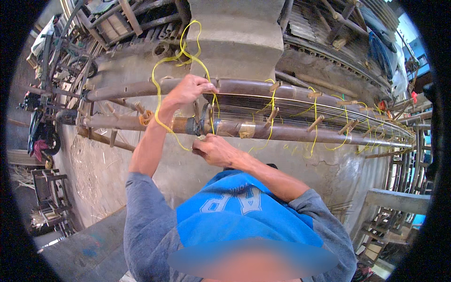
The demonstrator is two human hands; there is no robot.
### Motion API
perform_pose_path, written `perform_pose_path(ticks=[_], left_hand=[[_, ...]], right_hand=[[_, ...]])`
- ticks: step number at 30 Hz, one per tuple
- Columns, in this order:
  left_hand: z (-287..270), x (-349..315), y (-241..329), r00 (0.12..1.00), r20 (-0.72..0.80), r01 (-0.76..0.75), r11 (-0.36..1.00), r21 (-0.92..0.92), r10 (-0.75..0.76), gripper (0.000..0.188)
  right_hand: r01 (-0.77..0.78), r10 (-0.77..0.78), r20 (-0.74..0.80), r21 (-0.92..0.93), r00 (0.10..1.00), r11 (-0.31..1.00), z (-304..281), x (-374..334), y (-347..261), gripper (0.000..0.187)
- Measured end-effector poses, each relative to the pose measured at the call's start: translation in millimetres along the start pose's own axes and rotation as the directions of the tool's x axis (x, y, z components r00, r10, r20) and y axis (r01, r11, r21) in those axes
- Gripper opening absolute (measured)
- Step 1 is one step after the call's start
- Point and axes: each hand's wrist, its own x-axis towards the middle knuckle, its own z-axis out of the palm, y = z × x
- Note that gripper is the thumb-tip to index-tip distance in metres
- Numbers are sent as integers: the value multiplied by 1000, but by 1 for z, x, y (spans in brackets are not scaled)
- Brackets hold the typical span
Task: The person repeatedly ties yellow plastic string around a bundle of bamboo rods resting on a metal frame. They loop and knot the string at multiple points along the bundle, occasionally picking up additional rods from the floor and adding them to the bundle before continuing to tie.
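A long frame of two bamboo poles stretches left to right before me, with dark threads [291, 111] strung lengthwise between them. At the far pole [244, 86], my left hand [189, 89] is closed, its fingers pinching a yellow cord [157, 82]. The cord makes a loose loop beyond the far pole, then drops past my left forearm toward the near pole. By the near pole [296, 131], my right hand [217, 150] is closed on the cord; its fingertips are partly hidden. Yellow cord also hangs between the hands, beside an upright wooden peg [211, 114].
Wooden pegs [315, 123] stick out along both poles, with more yellow ties [346, 115] farther right. An orange bundle [146, 116] is wrapped on the near pole at left. Bamboo stacks [329, 66] lie behind, beside a concrete step [235, 56]. A motorbike stands at left.
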Motion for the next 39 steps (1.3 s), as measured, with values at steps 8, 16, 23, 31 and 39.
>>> perform_pose_path(ticks=[8,16,23,31,39], left_hand=[[-17,139,-25,967,30,-220,767,603,253,24],[-52,183,-72,938,-1,153,413,898,-347,23],[119,190,176,834,271,-513,495,702,480,31],[497,245,223,889,295,-453,577,680,350,17],[524,268,167,944,-89,-180,720,671,318,25]], right_hand=[[67,-57,-53,200,997,978,-40,-26,-15,14],[670,803,-508,717,314,192,-124,-235,23,24],[311,548,-581,461,-602,831,-208,-432,24,18],[-908,737,-597,35,316,418,-368,-435,82,34],[-507,680,-4,-670,733,543,-507,-306,200,24]])
